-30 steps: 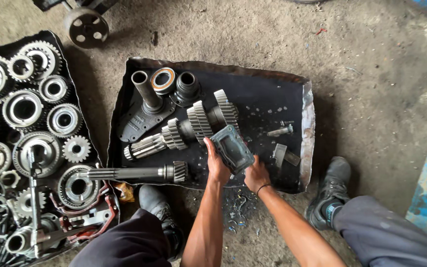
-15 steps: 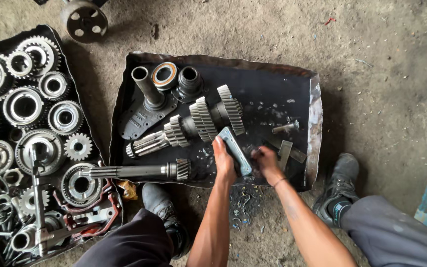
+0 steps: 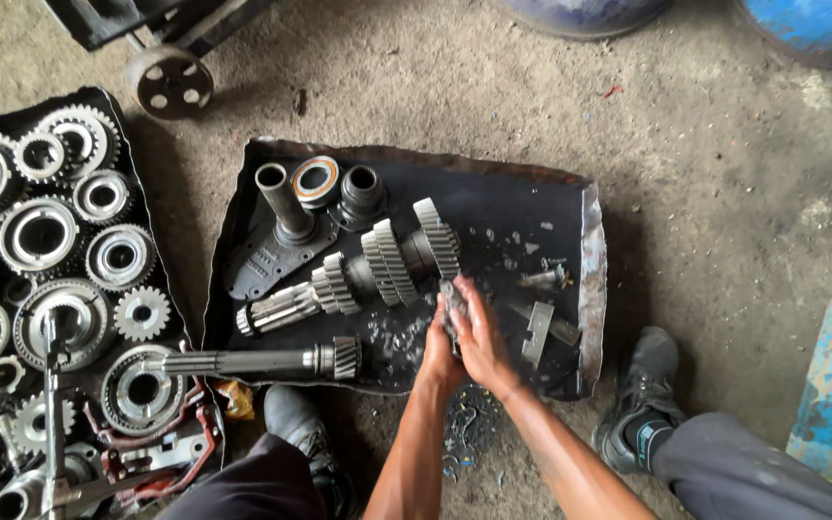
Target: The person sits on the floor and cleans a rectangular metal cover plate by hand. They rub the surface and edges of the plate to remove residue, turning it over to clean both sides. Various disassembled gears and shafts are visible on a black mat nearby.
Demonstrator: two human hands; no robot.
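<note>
The small grey metal cover (image 3: pixel 451 306) was pressed edge-on between the two hands, over the near part of the black tray (image 3: pixel 493 183) that lay on the concrete floor (image 3: pixel 705 173). The left hand (image 3: pixel 438 343) cupped it from the left and the right hand (image 3: pixel 481 335) lay flat against its right face, palms nearly together; most of the piece was hidden, so whether the fingers were truly closed around it was hard to tell. A firm two-sided hold seemed the right way to handle it, kept low over the tray so any drips or grit fell inside rather than on the floor.

Nearest the person, two dark shoes (image 3: pixel 637 395) flanked the tray's near edge. Left of the hands lay a long splined shaft (image 3: pixel 262 362) with a small gear at its end. Just beyond the hands sat the stepped cluster gear (image 3: pixel 377 265), close enough that care was needed not to knock its teeth. Farther still stood a tubular housing (image 3: pixel 281 207), a bearing ring (image 3: pixel 317 181) and a dark collar (image 3: pixel 362 188). Well to the left, a second sheet held many ring gears (image 3: pixel 40 236).
</note>
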